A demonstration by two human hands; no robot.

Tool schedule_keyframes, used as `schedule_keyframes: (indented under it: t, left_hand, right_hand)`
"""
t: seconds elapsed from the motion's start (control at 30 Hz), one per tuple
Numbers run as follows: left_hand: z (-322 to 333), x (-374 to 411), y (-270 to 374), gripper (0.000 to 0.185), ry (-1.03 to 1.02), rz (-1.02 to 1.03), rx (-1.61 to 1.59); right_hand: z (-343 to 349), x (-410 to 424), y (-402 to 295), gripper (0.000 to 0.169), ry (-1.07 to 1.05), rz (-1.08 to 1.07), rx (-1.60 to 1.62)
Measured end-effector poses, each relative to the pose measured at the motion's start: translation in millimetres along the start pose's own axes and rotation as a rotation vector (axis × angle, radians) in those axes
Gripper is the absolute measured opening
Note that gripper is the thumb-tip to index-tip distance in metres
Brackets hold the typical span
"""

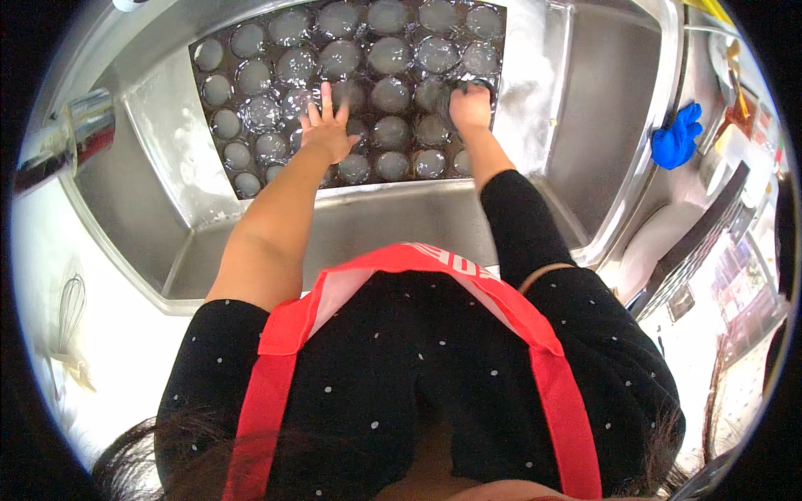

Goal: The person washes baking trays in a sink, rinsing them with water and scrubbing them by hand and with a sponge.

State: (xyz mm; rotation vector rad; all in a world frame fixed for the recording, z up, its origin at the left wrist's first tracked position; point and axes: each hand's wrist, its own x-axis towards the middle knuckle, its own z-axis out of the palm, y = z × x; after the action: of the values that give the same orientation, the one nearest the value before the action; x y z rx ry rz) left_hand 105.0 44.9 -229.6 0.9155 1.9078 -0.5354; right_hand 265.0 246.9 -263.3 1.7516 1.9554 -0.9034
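A large dark muffin pan (410, 113) with rows of round greyish cups lies in a stainless steel sink (401, 216), its surface wet and shiny. It is unclear whether the cups face up or down. My left hand (328, 134) rests flat near the pan's middle, fingers spread, holding nothing. Towards the pan's right edge, my right hand (471, 108) is curled into a fist around what looks like a dark scrubbing pad (481, 82). Motion blurs that pad, and the fist hides most of it.
A chrome tap (91, 131) juts over the sink's left side. On the right rim lies a crumpled blue cloth (677, 136). A wire whisk (72, 307) is at the far left. Several utensils and containers crowd the far right.
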Motion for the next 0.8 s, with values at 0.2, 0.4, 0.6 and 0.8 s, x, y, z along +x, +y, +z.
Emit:
schedule_keyframes:
  t: [0.2, 0.4, 0.6, 0.8]
  left_hand:
    - [5, 0, -1, 0.082, 0.042, 0.037, 0.016]
    - [8, 4, -4, 0.081, 0.063, 0.038, -0.02]
    - [5, 3, -1, 0.083, 0.034, 0.051, -0.001]
    - [0, 0, 1, 0.083, -0.022, 0.014, 0.008]
  right_hand:
    - [-62, 2, 14, 0.028, -0.286, -0.813, -1.302]
    - [-93, 5, -56, 0.023, -0.287, -0.663, -1.282]
    - [-81, 54, 4, 0.014, -0.049, -0.87, -0.992]
    - [-28, 67, -36, 0.038, -0.158, -0.016, 0.117]
